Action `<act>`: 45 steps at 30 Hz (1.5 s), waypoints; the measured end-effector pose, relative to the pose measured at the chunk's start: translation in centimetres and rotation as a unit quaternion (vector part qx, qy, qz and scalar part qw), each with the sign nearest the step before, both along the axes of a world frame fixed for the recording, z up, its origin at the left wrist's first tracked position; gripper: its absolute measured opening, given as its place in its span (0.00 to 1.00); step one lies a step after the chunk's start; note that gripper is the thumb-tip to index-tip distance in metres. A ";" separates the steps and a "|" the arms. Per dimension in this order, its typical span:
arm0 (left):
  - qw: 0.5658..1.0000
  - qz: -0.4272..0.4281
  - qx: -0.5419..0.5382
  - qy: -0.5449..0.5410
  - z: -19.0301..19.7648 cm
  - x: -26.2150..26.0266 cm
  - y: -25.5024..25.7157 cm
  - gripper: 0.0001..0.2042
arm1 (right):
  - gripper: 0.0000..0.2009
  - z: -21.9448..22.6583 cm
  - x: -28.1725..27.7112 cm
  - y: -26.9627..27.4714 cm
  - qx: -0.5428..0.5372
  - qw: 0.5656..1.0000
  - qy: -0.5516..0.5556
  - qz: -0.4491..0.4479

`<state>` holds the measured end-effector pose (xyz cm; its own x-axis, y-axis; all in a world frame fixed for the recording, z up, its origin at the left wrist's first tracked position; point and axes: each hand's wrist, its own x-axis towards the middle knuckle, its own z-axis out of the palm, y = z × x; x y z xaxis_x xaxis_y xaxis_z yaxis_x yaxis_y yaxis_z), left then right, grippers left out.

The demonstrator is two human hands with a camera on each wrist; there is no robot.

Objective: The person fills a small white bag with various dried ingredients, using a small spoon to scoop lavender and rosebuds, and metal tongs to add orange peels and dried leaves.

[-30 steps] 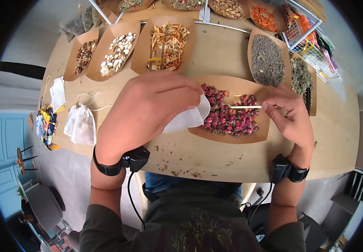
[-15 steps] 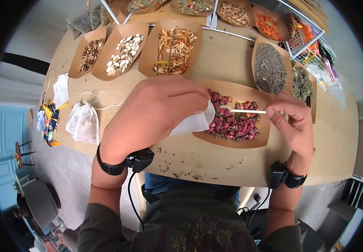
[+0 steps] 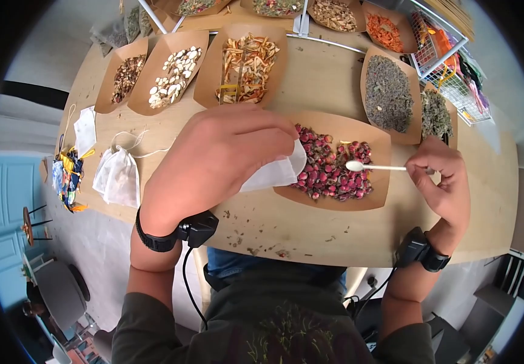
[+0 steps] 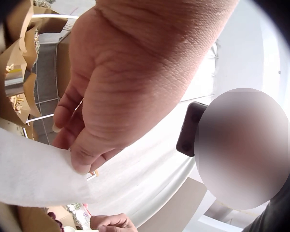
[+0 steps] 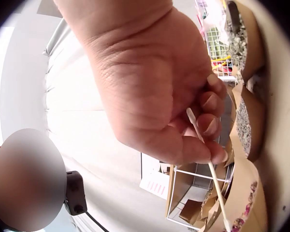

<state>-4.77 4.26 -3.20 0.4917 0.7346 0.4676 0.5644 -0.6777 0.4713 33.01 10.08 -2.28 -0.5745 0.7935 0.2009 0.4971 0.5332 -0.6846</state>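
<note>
My left hand [image 3: 213,161] pinches the edge of a small white cloth bag [image 3: 273,173], held just left of a brown paper tray [image 3: 374,126] of dried rosebuds [image 3: 338,179]. Much of that bag is hidden behind the hand in the head view; its pale cloth [image 4: 34,169] fills the lower left of the left wrist view. Between thumb and fingertips, my right hand [image 3: 441,179] holds the thin handle of a small spoon [image 3: 354,165]. The spoon's bowl hangs over the rosebuds, apart from the bag, and looks bare of them.
Trays of white slices [image 3: 177,70], dried peel-like strips [image 3: 253,67] and grey-purple buds [image 3: 388,94] line the back. To the left lie a filled white drawstring bag [image 3: 117,176], a flat white bag [image 3: 85,130] and patterned pouches [image 3: 70,176]. A wire basket [image 3: 453,79] stands at the back right.
The spoon has moved right, from beside the bag's mouth to over the rosebuds, as my right hand shifted right. My left hand keeps its hold on the bag in about the same place.
</note>
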 end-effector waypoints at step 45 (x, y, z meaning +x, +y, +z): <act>1.000 -0.005 0.010 0.007 -0.1 -0.1 0.0 0.05 | 0.06 0.2 -4.0 -0.8 0.092 0.993 0.020 0.064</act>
<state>-4.92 4.23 -3.29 0.5061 0.7199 0.4749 0.5632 -0.6929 0.4501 29.01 9.24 -2.13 -0.6568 0.6621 0.3609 0.3913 0.7083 -0.5875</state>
